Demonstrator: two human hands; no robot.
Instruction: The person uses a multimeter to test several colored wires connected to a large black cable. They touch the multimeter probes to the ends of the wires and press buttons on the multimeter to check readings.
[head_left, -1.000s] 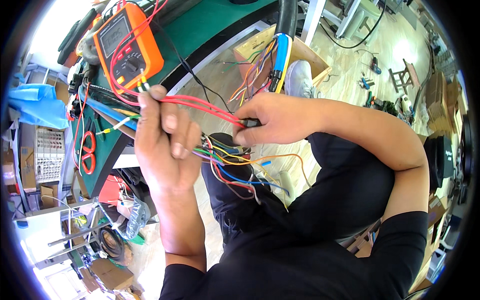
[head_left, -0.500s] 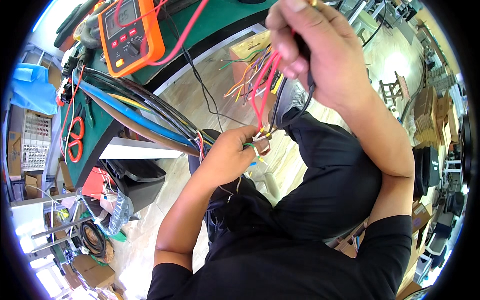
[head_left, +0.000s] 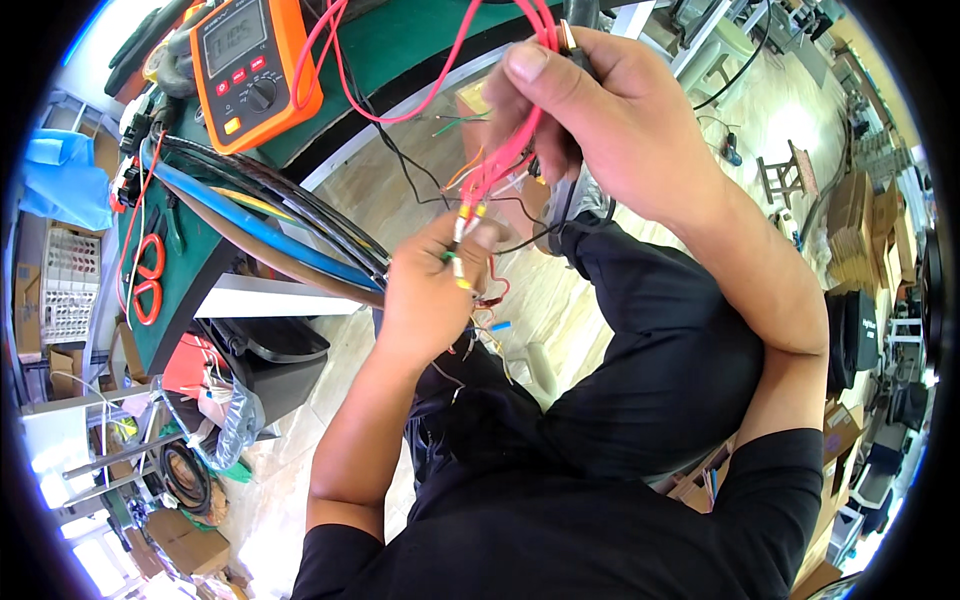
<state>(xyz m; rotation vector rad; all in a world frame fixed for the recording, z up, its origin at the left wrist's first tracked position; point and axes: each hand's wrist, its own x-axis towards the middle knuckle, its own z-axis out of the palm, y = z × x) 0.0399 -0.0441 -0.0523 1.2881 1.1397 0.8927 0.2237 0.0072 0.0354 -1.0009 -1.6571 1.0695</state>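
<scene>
Since prev frame R hand (head_left: 610, 120) rose w/ pinched bundle of thin red wires (head_left: 505, 160), L hand (head_left: 430, 290) fingers closed on their yellow-tipped ends (head_left: 462, 215) below orange handheld multimeter (head_left: 255, 65); sorting step, next probably needs isolating one lead.

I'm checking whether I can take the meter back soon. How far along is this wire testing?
Still mid-job. Done: the meter is on the bench with its red leads plugged in. In hand: the right hand grips a bunch of red wires; the left hand pinches their yellow-tipped ends. Left: more loose coloured wires hang below.
</scene>
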